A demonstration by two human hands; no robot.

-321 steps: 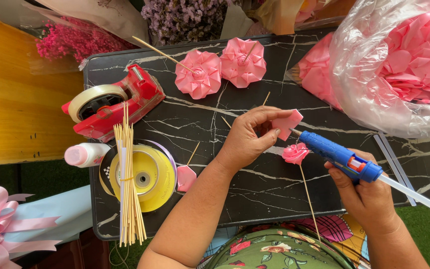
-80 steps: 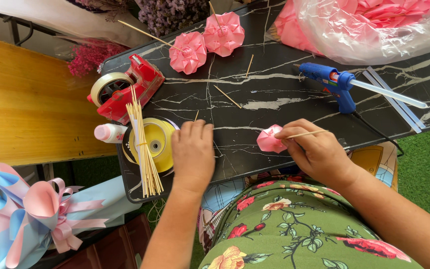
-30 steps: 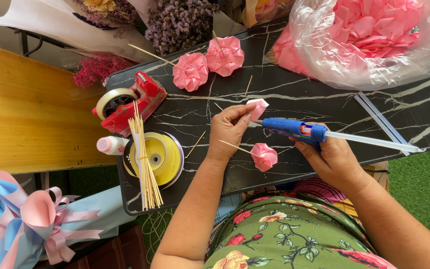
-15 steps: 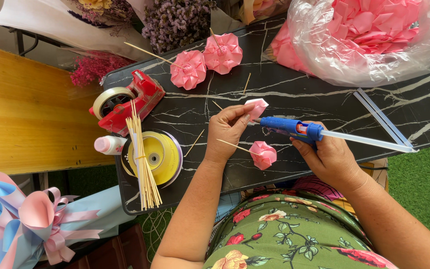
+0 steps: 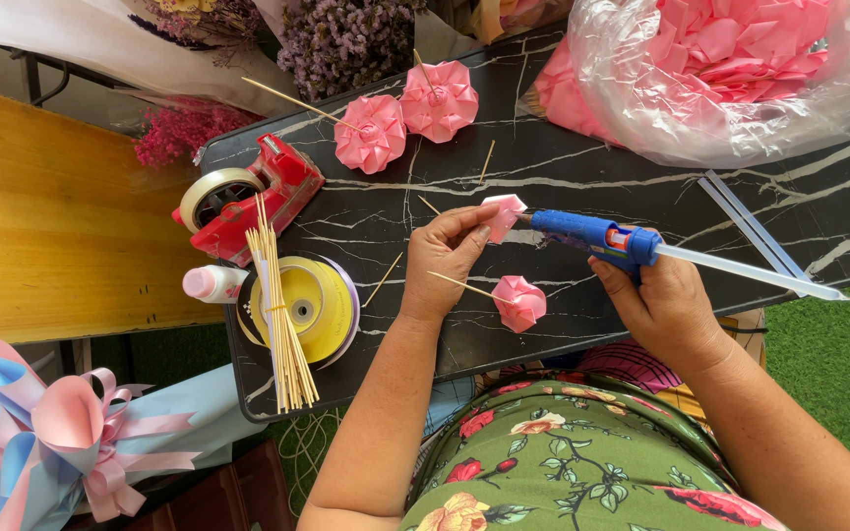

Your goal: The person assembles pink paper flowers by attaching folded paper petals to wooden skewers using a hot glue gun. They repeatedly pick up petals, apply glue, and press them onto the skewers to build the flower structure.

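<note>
- Over the black table (image 5: 543,167), the left hand (image 5: 445,258) pinches a pink paper petal (image 5: 501,213).
- The right hand (image 5: 663,305) grips a blue glue gun (image 5: 592,236), nozzle at the petal.
- A pink paper flower (image 5: 519,302) on a stick lies just below.

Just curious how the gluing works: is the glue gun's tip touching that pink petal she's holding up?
Touching. The head view shows the glue gun in the right hand with its tip meeting the petal pinched in the left hand, no gap visible.
</note>
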